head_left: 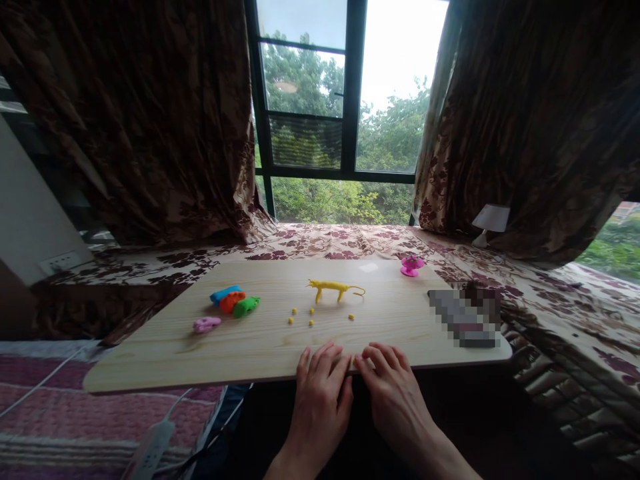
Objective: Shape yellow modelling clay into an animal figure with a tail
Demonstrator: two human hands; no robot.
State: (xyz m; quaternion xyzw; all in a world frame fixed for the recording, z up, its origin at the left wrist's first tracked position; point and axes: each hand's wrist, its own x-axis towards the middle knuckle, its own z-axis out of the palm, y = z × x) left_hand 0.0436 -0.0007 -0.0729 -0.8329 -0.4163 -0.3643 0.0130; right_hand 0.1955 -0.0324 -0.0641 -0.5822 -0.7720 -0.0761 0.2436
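Note:
My left hand (323, 385) rests on the near edge of the wooden board, its fingers stretched out and nothing seen in them. Beside it, my right hand (393, 381) has its fingers bent, with a small yellow piece of modelling clay (355, 360) at the index fingertip, close to the left fingers; its thumb is largely hidden. Farther up the board stands a yellow clay animal (330, 287) with thin legs and a long curled tail. Several small yellow clay balls lie in front of it, one of them (311, 323) nearest my left hand.
Blue (226, 294), orange (233, 302) and green clay lumps (247, 307) lie together at left, with a pink lump (207, 325) nearer. A pink stand (412, 265) is at the back right. A pixelated object (465, 320) lies on the right. The wooden board (165, 360) has rounded corners.

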